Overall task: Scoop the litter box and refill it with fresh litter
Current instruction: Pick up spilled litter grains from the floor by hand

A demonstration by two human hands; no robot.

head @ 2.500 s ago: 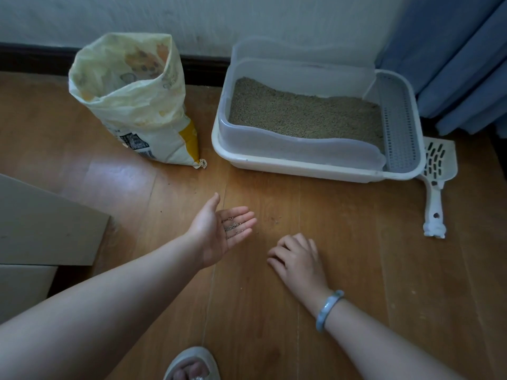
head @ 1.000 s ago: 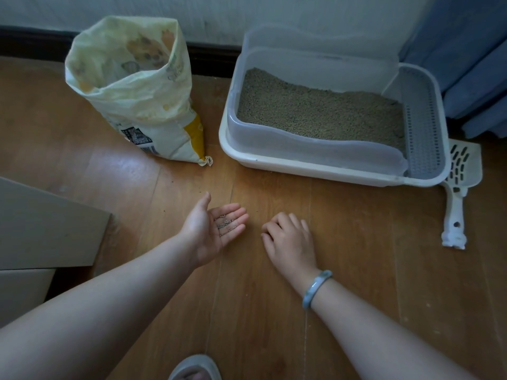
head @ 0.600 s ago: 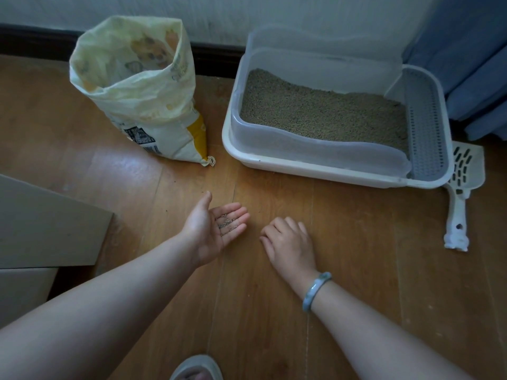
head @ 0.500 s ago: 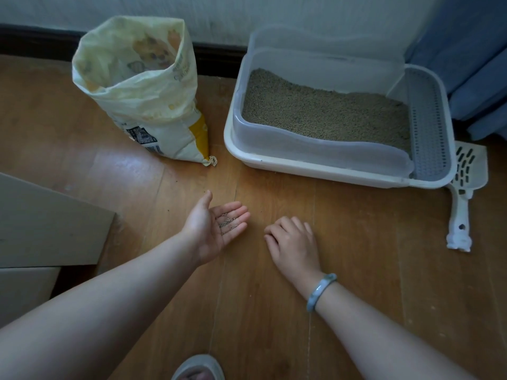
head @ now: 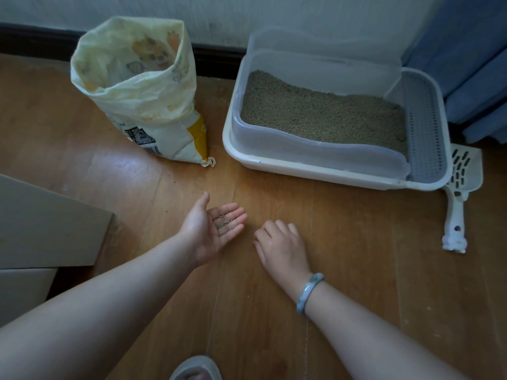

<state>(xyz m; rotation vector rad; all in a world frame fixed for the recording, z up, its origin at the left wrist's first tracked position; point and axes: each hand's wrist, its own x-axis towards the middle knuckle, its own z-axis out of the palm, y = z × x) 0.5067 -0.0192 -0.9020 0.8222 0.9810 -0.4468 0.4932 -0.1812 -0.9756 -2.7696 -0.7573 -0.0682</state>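
**Litter box** [head: 323, 175]: stood on the floor [head: 356, 256] against the wall, ahead of you and to the right. The litter [head: 323, 113] inside lay deep and fairly even.

**Litter bag** [head: 137, 102]: stood upright just left of the box with its mouth open. Its walls were soft and crinkled and it was probably heavy, so you would have done best to grip the rolled top edge and support the base.

**Scoop** [head: 457, 207]: lay on the floor beside the box's right end. It was rigid, light plastic, best taken by the long handle.

**Loose granules** [head: 225, 225]: a few rested on your palm. They were tiny, light and apt to roll off.

**Left hand** [head: 212, 233]: was palm up with the fingers straight, cradling the granules.

**Right hand** [head: 282, 242]: was palm down on the floor with the fingers bent. You could not tell whether it pinched anything.
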